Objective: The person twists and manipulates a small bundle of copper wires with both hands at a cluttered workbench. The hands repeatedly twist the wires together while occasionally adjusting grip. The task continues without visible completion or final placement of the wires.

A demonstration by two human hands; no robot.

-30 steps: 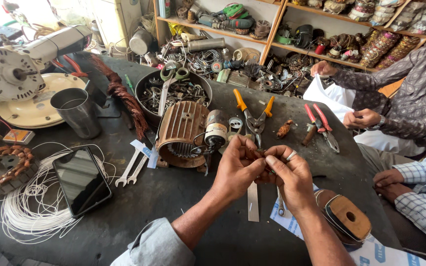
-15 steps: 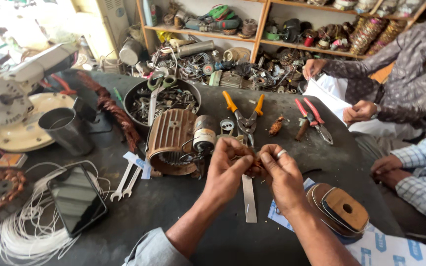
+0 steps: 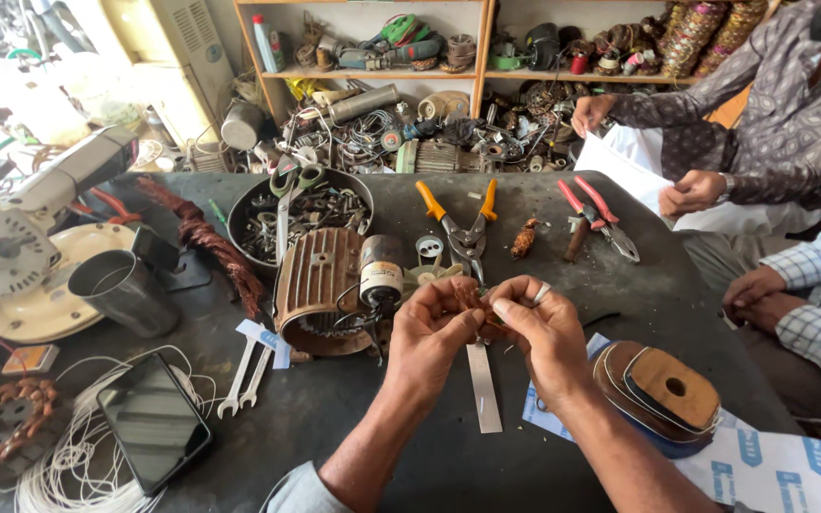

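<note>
On the dark tabletop (image 3: 620,285), left to right: a phone (image 3: 152,420), 2 spanners (image 3: 249,366), a ribbed motor housing (image 3: 320,290). Your left hand (image 3: 429,337) and right hand (image 3: 544,332) meet, each grip pinched narrow on a small dark part (image 3: 486,318) above a metal strip (image 3: 483,385).

Quick tally of what can be counted on the bench: two hands at work, the left hand (image 3: 427,328) and right hand (image 3: 542,328). One finned motor housing (image 3: 318,285) is seen, plus one bowl of metal scraps (image 3: 308,211). Two pairs of hand tools are counted: orange-handled snips (image 3: 460,223) and red-handled pliers (image 3: 599,217). Two spanners (image 3: 247,372), one phone (image 3: 152,421), one metal cup (image 3: 124,290), one tape roll (image 3: 662,391).
</note>
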